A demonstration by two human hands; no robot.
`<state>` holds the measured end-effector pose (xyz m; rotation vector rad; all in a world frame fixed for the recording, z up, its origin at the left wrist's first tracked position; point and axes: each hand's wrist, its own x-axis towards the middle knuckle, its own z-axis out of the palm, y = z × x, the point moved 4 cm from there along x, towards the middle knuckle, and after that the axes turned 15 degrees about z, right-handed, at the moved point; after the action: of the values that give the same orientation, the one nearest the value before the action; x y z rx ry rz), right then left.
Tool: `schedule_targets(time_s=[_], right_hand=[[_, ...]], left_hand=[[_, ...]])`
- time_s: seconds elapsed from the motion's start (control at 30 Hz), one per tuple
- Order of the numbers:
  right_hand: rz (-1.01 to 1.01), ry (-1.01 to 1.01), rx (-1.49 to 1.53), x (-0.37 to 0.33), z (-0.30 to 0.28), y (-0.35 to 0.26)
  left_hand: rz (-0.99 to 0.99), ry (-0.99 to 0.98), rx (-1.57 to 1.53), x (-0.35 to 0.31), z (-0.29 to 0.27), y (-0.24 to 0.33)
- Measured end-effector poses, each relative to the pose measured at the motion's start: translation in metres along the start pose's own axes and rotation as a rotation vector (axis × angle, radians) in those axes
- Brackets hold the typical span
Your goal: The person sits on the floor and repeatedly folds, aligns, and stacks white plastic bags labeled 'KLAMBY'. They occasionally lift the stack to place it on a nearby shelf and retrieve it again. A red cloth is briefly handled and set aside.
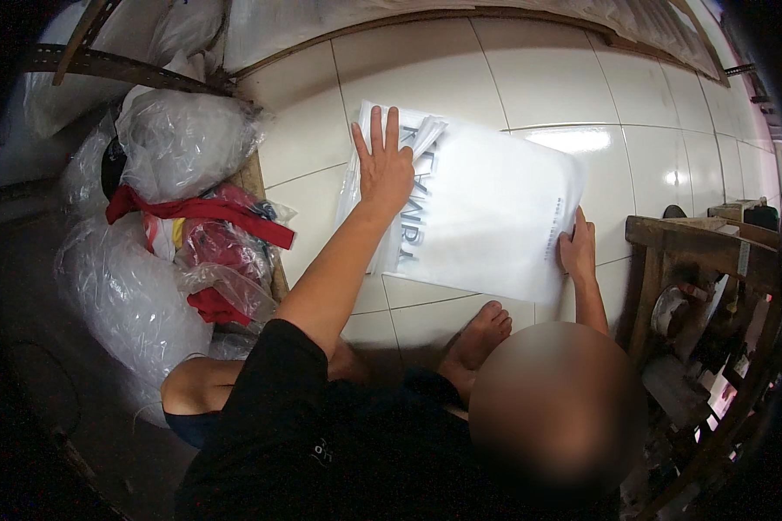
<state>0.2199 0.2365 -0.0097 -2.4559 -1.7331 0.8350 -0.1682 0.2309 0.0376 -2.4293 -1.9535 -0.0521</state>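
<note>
A stack of white, partly see-through plastic bags [495, 208] with dark printing lies on the tiled floor in front of me. My left hand [387, 174] rests on its left part, with several fingers stretched out and spread. Beside the thumb side of that hand, a bag's edge is bunched up into a fold [427, 136]. On the right, my right hand [578, 247] holds the side edge of the top bag, thumb on its upper face; the other fingers are partly hidden. Loose bag edges show under the left wrist.
Large clear plastic sacks [182, 135] and a red cloth strip [208, 214] are piled at the left. A wooden frame [695, 243] with tools and scraps stands at the right. My bare foot [487, 326] is close to the bags' near edge. Wrapped stacks line the far side.
</note>
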Motion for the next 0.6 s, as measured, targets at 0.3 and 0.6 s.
schedule_targets(time_s=[0.3,0.6], right_hand=[[-0.028,0.028,0.030,0.002,0.003,0.006],[-0.016,0.107,0.026,0.010,0.013,0.022]], left_hand=[[-0.449,-0.154,-0.686,0.002,0.003,-0.009],[-0.411,-0.109,-0.528,-0.004,-0.016,-0.017]])
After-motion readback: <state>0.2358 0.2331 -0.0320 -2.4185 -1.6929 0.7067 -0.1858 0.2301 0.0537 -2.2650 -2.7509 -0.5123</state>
